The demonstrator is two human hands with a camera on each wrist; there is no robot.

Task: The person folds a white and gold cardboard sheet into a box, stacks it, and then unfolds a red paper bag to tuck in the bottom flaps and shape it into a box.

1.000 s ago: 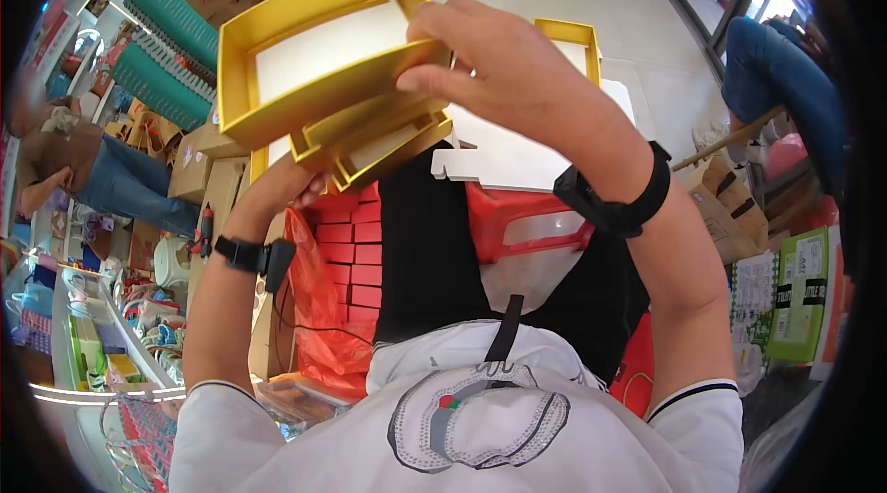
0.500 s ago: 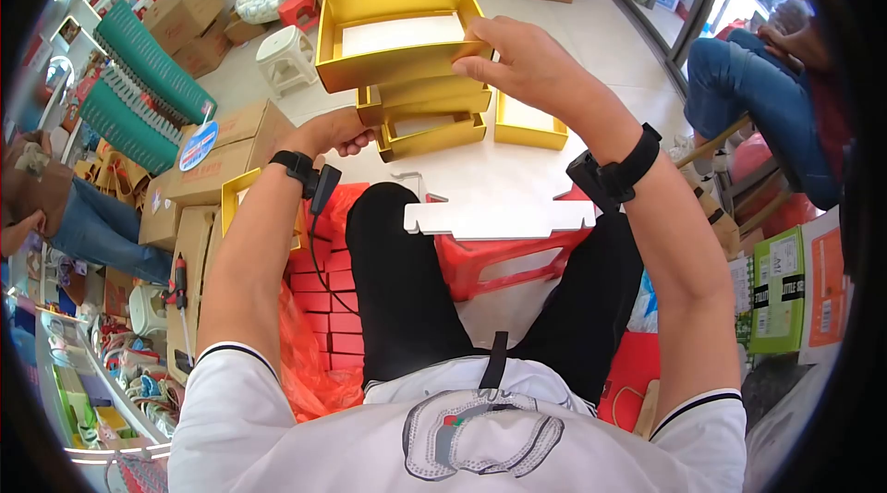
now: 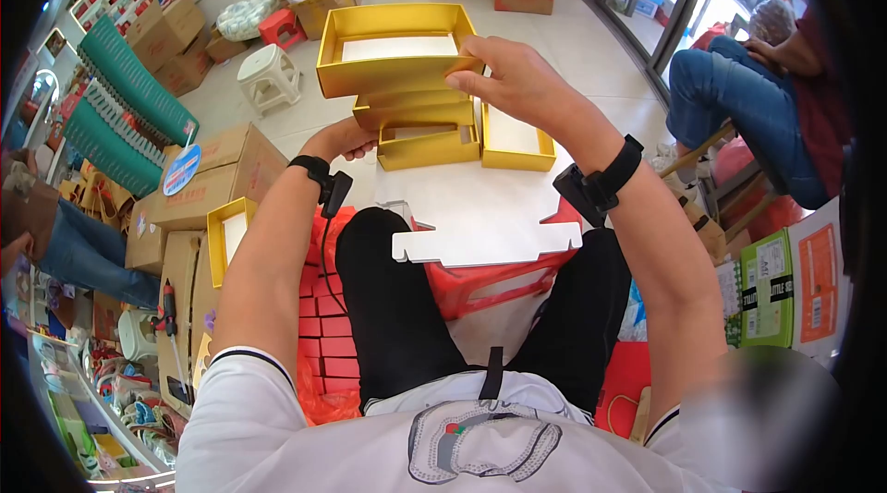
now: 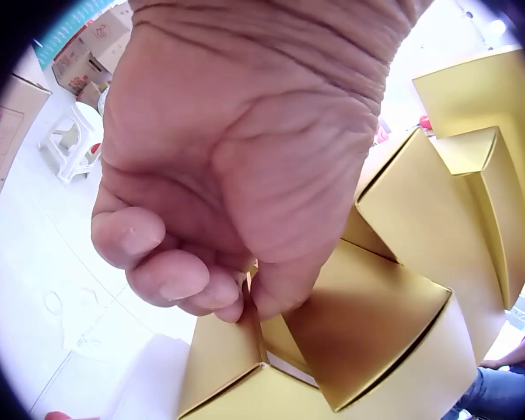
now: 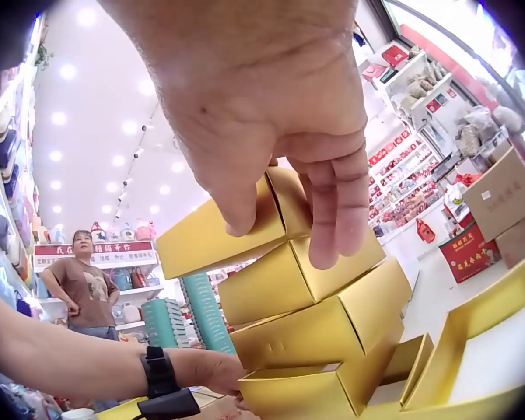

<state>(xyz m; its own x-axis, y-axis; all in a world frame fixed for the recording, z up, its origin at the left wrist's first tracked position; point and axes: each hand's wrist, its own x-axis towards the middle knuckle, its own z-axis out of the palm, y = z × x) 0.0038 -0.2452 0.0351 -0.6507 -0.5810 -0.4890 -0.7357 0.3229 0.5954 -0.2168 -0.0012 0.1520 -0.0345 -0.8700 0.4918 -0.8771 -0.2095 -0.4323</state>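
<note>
A stack of several gold cardboard box trays stands on a white surface in front of the person. The top gold tray (image 3: 393, 79) is open upward with a white bottom. My right hand (image 3: 522, 73) pinches its near right corner, thumb on the outer wall, as the right wrist view also shows. Low at the stack's left side, my left hand (image 3: 342, 139) has its fingers curled, thumb and fingertips pinching the wall edge of a lower gold tray (image 4: 367, 324). Another gold tray (image 3: 519, 160) with a white bottom lies right beside the stack.
A notched white cardboard piece (image 3: 490, 245) lies nearest the knees, above a red plastic stool (image 3: 499, 290). Another gold tray (image 3: 218, 239) sits by brown cartons (image 3: 222, 174) at left. A white stool (image 3: 268, 77) stands farther back. A seated person (image 3: 707, 91) is at right.
The gold trays moved forward, away from the body, and now stand level in a stack, less tilted than before. Both hands went with them and keep their hold. The head view has shifted too.
</note>
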